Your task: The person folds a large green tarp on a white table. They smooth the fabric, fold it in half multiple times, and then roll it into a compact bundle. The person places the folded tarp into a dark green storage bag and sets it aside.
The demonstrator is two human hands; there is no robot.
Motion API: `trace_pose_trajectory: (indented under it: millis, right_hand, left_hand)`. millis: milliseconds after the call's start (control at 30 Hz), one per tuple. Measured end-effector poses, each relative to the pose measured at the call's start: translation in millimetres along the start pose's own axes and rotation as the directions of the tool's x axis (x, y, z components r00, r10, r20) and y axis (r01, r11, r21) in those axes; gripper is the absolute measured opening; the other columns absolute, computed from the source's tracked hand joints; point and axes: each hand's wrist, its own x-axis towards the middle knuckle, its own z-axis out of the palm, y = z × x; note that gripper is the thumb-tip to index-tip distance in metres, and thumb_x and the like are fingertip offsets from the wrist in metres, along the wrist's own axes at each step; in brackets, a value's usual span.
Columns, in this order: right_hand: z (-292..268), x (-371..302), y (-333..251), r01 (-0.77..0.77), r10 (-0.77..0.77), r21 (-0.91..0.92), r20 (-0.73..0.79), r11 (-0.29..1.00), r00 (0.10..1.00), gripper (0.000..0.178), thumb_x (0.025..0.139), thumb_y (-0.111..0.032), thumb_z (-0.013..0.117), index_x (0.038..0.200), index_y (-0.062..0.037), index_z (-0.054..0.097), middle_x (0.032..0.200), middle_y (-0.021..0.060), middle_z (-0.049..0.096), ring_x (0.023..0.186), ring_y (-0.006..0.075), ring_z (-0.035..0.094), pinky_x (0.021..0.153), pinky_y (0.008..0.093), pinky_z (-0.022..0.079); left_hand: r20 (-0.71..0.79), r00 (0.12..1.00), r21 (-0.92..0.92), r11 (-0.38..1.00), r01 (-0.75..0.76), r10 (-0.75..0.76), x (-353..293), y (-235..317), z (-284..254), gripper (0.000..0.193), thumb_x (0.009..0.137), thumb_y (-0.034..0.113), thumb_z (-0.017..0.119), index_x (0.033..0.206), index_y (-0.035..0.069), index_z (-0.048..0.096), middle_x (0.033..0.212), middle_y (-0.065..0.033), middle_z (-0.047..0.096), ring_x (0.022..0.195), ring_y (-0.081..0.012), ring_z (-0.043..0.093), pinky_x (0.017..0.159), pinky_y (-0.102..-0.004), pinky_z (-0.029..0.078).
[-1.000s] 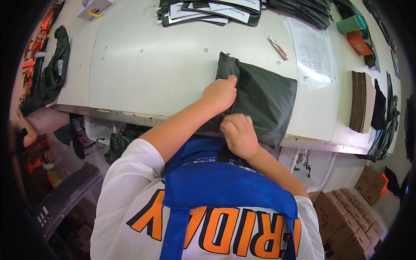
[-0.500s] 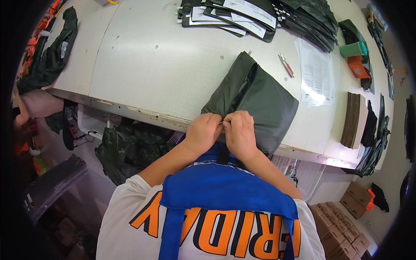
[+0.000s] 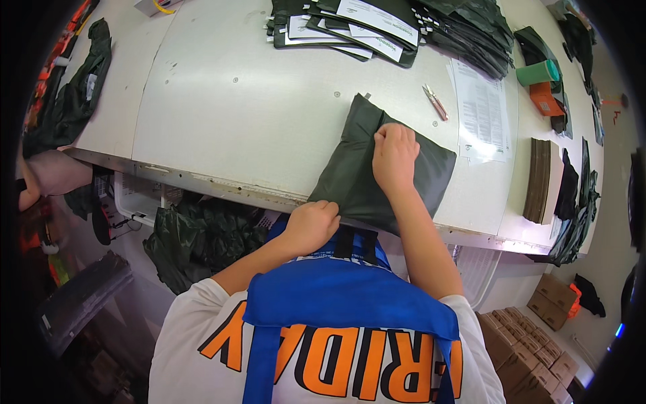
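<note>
A dark green fabric pouch lies at the table's near edge, with a long seam running across it from near to far. My right hand is closed in a pinch on the seam, partway along. Its fingers hide the small part they grip. My left hand is closed on the pouch's near left corner at the table edge. A small pale tab sticks out at the pouch's far corner.
Thread snips and printed sheets lie right of the pouch. Black packages with white labels are piled at the back beside dark folded items. A green roll and brown card stack are farther right. Dark fabric hangs below the edge.
My right hand has moved away from my left, along the seam toward the pouch's far end. The gap in the pouch has closed up. My left hand has shifted slightly nearer and left.
</note>
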Motion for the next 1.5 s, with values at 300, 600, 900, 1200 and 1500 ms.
trace_pose_trajectory:
  millis: [300,600,900,1200,1500]
  right_hand:
    - [19,27,18,-0.087,0.092,-0.08,0.059,0.993,0.994,0.016,0.085,-0.016,0.062,0.096,-0.0085,0.054,0.1,0.0083,0.056,0.098,0.0295,0.052,0.083,0.044,0.038]
    - [-26,-28,48,-0.003,0.116,-0.369,0.283,0.929,0.952,0.068,0.089,-0.049,0.054,0.145,-0.014,0.036,0.153,0.0151,0.025,0.141,0.0415,0.018,0.108,0.0659,0.012]
    - [-2,-34,53,-0.092,0.188,-0.342,0.26,0.935,0.947,0.072,0.084,-0.052,0.058,0.144,-0.0188,0.038,0.153,0.0136,0.025,0.14,0.0412,0.019,0.107,0.0668,0.011]
    - [-11,-38,65,-0.123,0.144,-0.176,0.108,0.977,0.984,0.074,0.081,-0.046,0.065,0.141,-0.0135,0.039,0.148,0.0162,0.032,0.137,0.0407,0.025,0.108,0.0592,0.02]
    - [-181,-108,23,-0.471,0.597,0.645,0.03,0.601,0.802,0.09,0.078,-0.044,0.072,0.142,0.002,0.028,0.139,0.0265,0.037,0.129,0.0379,0.038,0.107,0.0433,0.032]
  left_hand:
    - [0.147,0.989,0.064,0.998,0.021,-0.031,11,-4,-14,0.015,0.08,0.015,0.066,0.077,0.004,0.056,0.07,-0.0125,0.056,0.066,-0.0337,0.059,0.058,-0.044,0.048]
    - [0.034,0.953,0.227,0.926,-0.301,0.302,125,-2,7,0.069,0.087,0.038,0.06,0.14,0.0,0.037,0.146,-0.0193,0.035,0.136,-0.0337,0.032,0.112,-0.0459,0.025]
    - [0.215,0.958,0.3,0.92,-0.251,0.191,127,-17,18,0.082,0.084,0.054,0.056,0.145,0.004,0.032,0.152,-0.0178,0.025,0.141,-0.0328,0.022,0.115,-0.0468,0.017]
    - [-0.251,0.968,0.106,0.994,0.021,0.006,130,-31,26,0.071,0.075,0.022,0.072,0.134,-0.002,0.041,0.135,-0.0223,0.045,0.127,-0.0372,0.042,0.104,-0.0459,0.035]
    - [0.729,0.644,-0.661,0.483,0.574,0.233,139,139,-33,0.078,0.086,0.045,0.063,0.142,0.004,0.029,0.144,-0.0135,0.033,0.13,-0.0276,0.04,0.099,-0.042,0.043]
